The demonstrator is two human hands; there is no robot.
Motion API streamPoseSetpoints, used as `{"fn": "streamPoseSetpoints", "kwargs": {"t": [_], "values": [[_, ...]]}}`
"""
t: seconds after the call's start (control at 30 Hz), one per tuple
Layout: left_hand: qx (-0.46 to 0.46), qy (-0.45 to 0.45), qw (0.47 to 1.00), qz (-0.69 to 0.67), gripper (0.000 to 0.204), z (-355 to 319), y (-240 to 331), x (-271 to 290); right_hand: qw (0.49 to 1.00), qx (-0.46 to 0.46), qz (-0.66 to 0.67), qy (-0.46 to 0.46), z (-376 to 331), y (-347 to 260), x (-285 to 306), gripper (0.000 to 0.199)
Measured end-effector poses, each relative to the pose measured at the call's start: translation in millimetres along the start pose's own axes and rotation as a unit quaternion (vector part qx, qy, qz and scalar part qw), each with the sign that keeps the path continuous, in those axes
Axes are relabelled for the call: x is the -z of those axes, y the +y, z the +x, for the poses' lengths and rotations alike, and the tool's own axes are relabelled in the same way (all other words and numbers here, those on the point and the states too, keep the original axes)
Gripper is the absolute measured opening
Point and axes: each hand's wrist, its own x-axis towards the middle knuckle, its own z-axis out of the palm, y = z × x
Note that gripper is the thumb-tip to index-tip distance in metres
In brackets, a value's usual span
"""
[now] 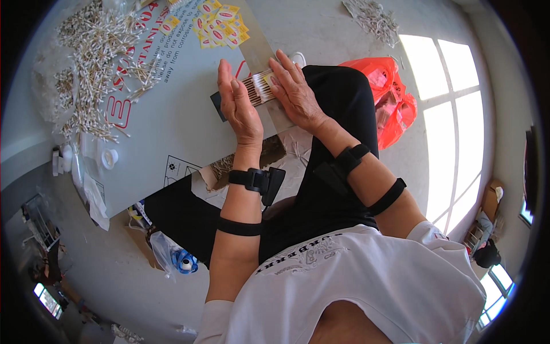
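Observation:
A flat row of cotton swabs (259,87) with brown sticks lies near the table's right edge, between my two hands. At its left end is my left hand (240,112), held on edge with the fingers stretched out. My right hand (295,94) is at the other end, fingers straight and lying against the swabs or just over them. Contact of the palms with the swabs is partly hidden. A dark flat block (217,106) shows behind my left hand. Small yellow and white labels (220,26) are spread farther up the table.
A large heap of loose cotton swabs (94,63) covers the left of the grey table (166,126). A small white round container (109,159) stands near the left edge. Below the table edge is an open box of swabs (220,172). A red plastic bag (395,109) sits on the floor at right.

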Motion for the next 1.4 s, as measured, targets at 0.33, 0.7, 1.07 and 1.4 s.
{"fn": "streamPoseSetpoints", "kwargs": {"t": [0.33, 0.7, 1.07, 1.4], "values": [[0.001, 0.012, 0.999, -0.042, 0.063, 1, -1, -5, 1.0, -0.003, -0.003, 0.002, -1, -2, -1, 0.051], [0.008, 0.027, 0.996, -0.09, 0.067, 0, 1, -13, 0.999, 0.016, -0.024, 0.013, -1, -2, -2, 0.053], [0.007, 0.023, 0.993, -0.119, 0.071, -1, -1, -16, 1.0, 0.007, -0.017, 0.012, -1, -7, -1, 0.053], [0.002, 0.032, 0.989, -0.141, 0.08, 0, -2, -19, 1.0, -0.011, 0.007, 0.007, 0, -9, 0, 0.053]]}}
